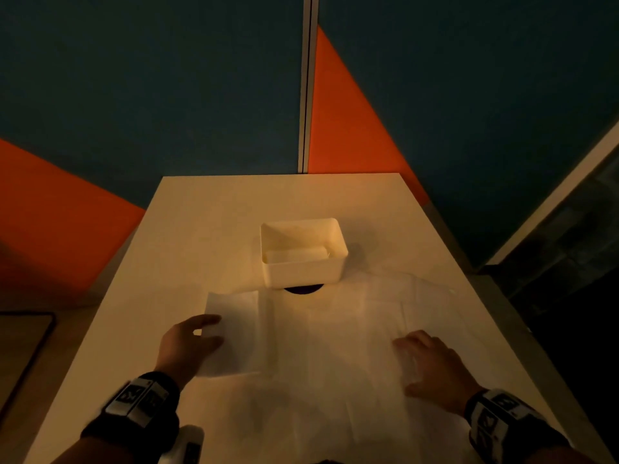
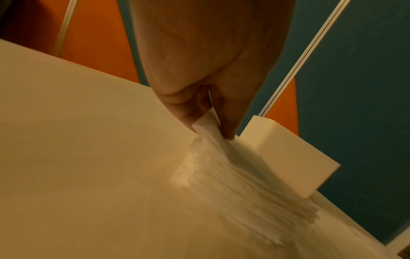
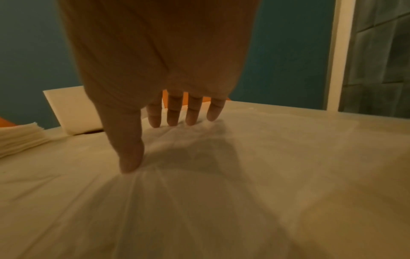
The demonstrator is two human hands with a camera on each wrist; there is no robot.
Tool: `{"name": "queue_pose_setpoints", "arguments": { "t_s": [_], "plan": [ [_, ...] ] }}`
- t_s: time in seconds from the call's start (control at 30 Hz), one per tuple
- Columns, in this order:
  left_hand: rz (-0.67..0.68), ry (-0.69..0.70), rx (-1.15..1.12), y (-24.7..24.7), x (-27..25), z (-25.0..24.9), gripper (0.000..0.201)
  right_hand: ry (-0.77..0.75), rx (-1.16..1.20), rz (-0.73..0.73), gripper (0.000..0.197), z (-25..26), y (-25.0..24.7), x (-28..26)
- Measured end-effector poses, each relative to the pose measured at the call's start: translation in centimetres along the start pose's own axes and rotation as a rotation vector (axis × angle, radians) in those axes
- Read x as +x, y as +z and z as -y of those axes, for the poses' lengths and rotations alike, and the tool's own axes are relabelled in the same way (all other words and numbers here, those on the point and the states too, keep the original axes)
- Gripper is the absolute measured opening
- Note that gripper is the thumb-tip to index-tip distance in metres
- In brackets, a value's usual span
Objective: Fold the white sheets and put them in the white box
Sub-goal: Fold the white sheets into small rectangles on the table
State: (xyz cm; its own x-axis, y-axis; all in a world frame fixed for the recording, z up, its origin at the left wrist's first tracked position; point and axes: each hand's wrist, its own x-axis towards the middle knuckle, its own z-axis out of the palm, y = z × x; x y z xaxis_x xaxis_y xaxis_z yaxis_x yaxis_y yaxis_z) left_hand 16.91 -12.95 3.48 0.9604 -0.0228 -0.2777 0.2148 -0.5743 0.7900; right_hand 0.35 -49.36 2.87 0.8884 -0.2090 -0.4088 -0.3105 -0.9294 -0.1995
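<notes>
A white box (image 1: 303, 252) stands mid-table with a folded sheet (image 1: 294, 254) lying inside it. Left of the middle lies a stack of white sheets (image 1: 241, 333), blurred in the left wrist view (image 2: 233, 175). My left hand (image 1: 207, 329) pinches the left edge of the stack's top sheet (image 2: 206, 122) between thumb and fingers. A large white sheet (image 1: 351, 346) is spread flat over the near and right part of the table. My right hand (image 1: 407, 349) rests on it with fingers straight and spread, and the fingertips (image 3: 173, 121) and thumb press the wrinkled sheet (image 3: 221, 192).
The cream table (image 1: 207, 209) runs back to teal and orange partition walls (image 1: 150, 95). A dark disc (image 1: 303, 289) shows under the box's near side. A black-framed panel (image 1: 26, 346) lies off the table's left edge. The right wrist view shows the box (image 3: 73, 112) and stack (image 3: 20, 138) at left.
</notes>
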Motion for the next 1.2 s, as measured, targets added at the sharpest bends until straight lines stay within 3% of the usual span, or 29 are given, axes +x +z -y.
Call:
{"name": "queue_pose_setpoints", "arguments": {
  "t_s": [0.47,0.87,0.97,1.1,1.2],
  "plan": [
    [0.016,0.013,0.003,1.1,0.9,0.3,0.036,-0.023,0.108,-0.119,0.036,-0.7,0.9,-0.3],
    [0.020,0.037,0.054,1.5,1.3,1.0,0.034,-0.004,0.205,-0.162,0.022,-0.7,0.7,-0.3],
    [0.024,0.106,0.191,1.6,1.4,1.1,0.031,-0.005,0.231,-0.246,0.004,-0.4,0.1,-0.4],
    [-0.027,0.169,0.556,1.5,0.9,0.7,0.030,0.044,0.409,-0.274,0.019,0.9,-2.3,-0.3],
    [-0.033,0.162,0.649,1.5,0.0,-0.9,0.036,0.059,0.582,-0.311,0.020,2.5,-4.6,-0.2]
  ]
}}
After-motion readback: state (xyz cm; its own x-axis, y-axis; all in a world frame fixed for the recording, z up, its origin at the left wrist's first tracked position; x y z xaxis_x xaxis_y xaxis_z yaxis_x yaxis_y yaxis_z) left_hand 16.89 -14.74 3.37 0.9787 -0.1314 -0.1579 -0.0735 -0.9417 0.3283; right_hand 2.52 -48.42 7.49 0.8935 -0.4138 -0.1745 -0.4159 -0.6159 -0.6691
